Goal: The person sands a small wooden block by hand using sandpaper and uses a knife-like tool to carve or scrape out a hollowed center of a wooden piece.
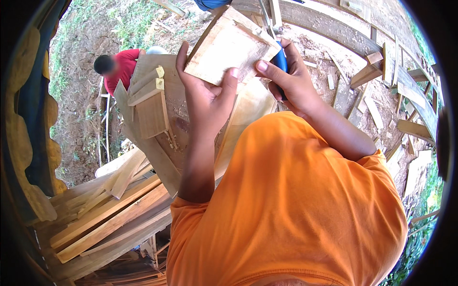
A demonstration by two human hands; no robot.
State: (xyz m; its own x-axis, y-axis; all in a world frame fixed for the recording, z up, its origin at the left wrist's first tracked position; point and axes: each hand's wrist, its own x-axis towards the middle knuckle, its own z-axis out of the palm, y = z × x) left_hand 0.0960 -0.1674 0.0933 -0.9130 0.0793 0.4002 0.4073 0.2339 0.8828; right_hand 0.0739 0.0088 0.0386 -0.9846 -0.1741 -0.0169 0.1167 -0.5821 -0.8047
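Note:
Up in front of my chest, a squarish pale wooden block [224, 50] is tilted with its broad face toward me. My left hand [207, 97] is closed on its left side and lower edge, thumb on the face. A tool with a blue handle [280, 61] is gripped in my right hand [298, 81], close against the block's right edge. A thin metal part runs up beyond the handle; its exact kind is unclear. My right thumb tip presses near the block's lower right corner. Below the block, the workbench [179, 105] bears wood dust.
Small wooden pieces [151, 114] and a pale board [255, 102] lie on the bench. At the far left a person in red [125, 69] is low down beside it. Long planks [112, 217] are stacked lower left. Wood offcuts [374, 112] litter the right ground, near a curved timber rail [329, 26].

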